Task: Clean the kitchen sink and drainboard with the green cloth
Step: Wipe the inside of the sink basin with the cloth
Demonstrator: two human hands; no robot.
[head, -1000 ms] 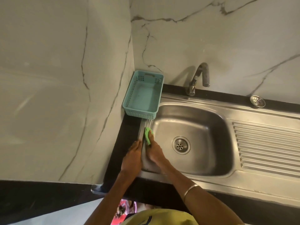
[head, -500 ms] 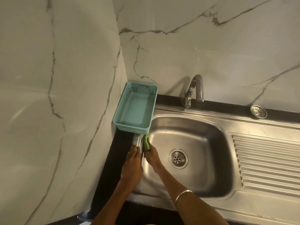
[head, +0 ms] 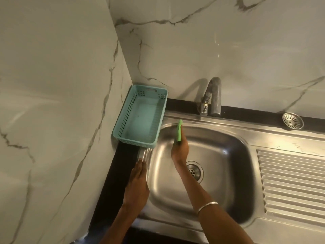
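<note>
The steel sink [head: 228,155] has a round drain [head: 194,170] in its bowl and a ribbed drainboard [head: 292,184] to its right. My right hand [head: 180,150] reaches across the bowl and grips the green cloth [head: 179,131], which sticks up against the sink's back-left inner wall near the rim. My left hand [head: 138,184] lies flat with straight fingers on the sink's left rim, holding nothing. A metal bangle sits on my right wrist.
A teal plastic basket [head: 140,118] stands in the corner on the sink's left rim, just beyond my left fingertips. The tap [head: 212,97] rises behind the bowl. A loose strainer [head: 292,120] lies on the black counter at the back right. Marble walls close off the left and back.
My right hand has carried the green cloth from the left rim by the basket up and right to the bowl's back-left corner. My left hand stays on the left rim.
</note>
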